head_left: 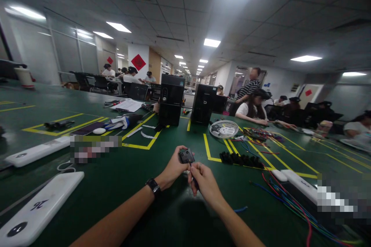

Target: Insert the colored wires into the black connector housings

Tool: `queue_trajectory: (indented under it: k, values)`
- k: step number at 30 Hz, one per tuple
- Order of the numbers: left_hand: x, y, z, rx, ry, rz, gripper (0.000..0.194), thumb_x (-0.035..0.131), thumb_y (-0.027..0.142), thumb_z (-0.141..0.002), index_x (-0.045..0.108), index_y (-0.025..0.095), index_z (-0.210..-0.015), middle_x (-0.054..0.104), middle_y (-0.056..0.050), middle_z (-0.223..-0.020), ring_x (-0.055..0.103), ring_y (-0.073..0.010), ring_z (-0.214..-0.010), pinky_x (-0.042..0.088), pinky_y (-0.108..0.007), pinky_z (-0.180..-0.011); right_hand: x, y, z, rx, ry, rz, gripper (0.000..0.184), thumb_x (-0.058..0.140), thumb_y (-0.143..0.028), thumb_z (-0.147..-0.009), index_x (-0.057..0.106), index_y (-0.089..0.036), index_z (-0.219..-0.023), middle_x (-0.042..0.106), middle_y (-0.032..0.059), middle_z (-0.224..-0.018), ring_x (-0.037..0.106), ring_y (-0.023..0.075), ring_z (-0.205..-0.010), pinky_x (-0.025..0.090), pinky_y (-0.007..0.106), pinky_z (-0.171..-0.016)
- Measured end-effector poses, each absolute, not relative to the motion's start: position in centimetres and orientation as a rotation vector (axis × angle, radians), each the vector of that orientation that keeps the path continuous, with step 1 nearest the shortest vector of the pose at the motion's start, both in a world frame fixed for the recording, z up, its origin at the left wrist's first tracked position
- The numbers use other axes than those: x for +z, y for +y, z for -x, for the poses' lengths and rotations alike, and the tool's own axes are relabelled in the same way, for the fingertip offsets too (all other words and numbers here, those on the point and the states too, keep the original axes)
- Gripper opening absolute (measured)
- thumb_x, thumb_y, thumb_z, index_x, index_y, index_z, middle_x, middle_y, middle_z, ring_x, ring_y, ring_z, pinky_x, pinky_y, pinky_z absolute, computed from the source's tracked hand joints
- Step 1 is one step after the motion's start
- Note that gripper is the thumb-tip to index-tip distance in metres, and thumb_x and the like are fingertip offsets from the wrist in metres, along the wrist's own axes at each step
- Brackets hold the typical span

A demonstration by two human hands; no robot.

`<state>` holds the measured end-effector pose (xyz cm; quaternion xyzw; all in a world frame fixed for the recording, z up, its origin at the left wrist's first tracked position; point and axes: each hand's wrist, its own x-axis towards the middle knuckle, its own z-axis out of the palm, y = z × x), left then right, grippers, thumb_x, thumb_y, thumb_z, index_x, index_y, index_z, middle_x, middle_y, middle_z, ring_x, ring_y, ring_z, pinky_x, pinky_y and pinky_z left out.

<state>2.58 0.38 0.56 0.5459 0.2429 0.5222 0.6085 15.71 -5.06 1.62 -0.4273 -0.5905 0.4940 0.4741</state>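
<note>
My left hand [176, 165], wearing a black wristwatch, is closed around a small black block with slots and square openings [186, 156]. The block is raised above the green table, in front of me. My right hand [203, 179] is closed just below and right of it, pinching a slim dark tool that looks like a screwdriver [196, 183]. The tool's upper end reaches the block's lower edge; whether it touches a screw is too small to tell. Most of its length is hidden by my fingers.
Black terminal-like parts [240, 159] lie in a row ahead right, near a white basket [223, 129]. Loose coloured wires [282, 193] spread at right. Two black computer towers [171, 100] stand ahead. White power banks [43, 208] lie at left. Other people sit farther off.
</note>
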Motion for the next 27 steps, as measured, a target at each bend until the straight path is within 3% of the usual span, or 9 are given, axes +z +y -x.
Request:
queue_trajectory:
  k: [4,7,16,22,27]
  values:
    - [1.1,-0.1,-2.7,1.149,0.483,-1.255,0.072,0.063,0.002,-0.062,0.035,0.026,-0.124,0.058,-0.007,-0.108,0.059,-0.0160,-0.087,0.046,-0.024,-0.067,1.7,-6.0,-15.6,1.301,-1.393,1.066,0.028,0.049,-0.046,-0.085,0.047,-0.018,-0.085,0.051,-0.0067,-0.058,0.032,0.0028,-0.031,0.022,0.015,-0.029]
    - [2.0,-0.6,-2.6,1.076,0.417,-1.253,0.077,0.060,-0.002,-0.060,0.035,0.026,-0.127,0.057,-0.006,-0.107,0.058,-0.0154,-0.089,0.045,-0.023,-0.068,1.7,-6.3,-15.8,1.311,-1.379,1.089,0.027,0.049,-0.045,-0.086,0.047,-0.018,-0.085,0.048,-0.0076,-0.057,0.030,0.0019,-0.032,0.021,0.014,-0.030]
    - [3.7,-1.5,-2.3,0.956,0.310,-1.071,0.072,0.047,-0.004,-0.056,0.034,0.024,-0.121,0.053,-0.011,-0.117,0.059,-0.0137,-0.078,0.041,-0.023,-0.061,1.7,-6.7,-16.1,1.267,-1.349,1.118,0.029,0.048,-0.046,-0.086,0.050,-0.017,-0.086,0.039,-0.0097,-0.055,0.030,0.0022,-0.031,0.019,0.014,-0.030]
    - [3.3,-1.4,-2.4,0.949,0.269,-1.057,0.062,0.048,-0.001,-0.063,0.038,0.023,-0.119,0.054,-0.011,-0.118,0.058,-0.0140,-0.079,0.040,-0.023,-0.061,1.9,-6.8,-16.0,1.278,-1.345,1.089,0.028,0.048,-0.046,-0.086,0.050,-0.018,-0.085,0.035,-0.0107,-0.054,0.028,0.0018,-0.031,0.019,0.014,-0.030]
    - [2.8,-1.2,-2.4,0.964,0.243,-1.077,0.063,0.047,-0.002,-0.063,0.038,0.024,-0.120,0.053,-0.011,-0.121,0.058,-0.0154,-0.082,0.040,-0.024,-0.062,1.8,-6.9,-15.9,1.272,-1.327,1.096,0.031,0.049,-0.049,-0.085,0.049,-0.018,-0.083,0.036,-0.0105,-0.054,0.027,0.0016,-0.030,0.018,0.015,-0.030]
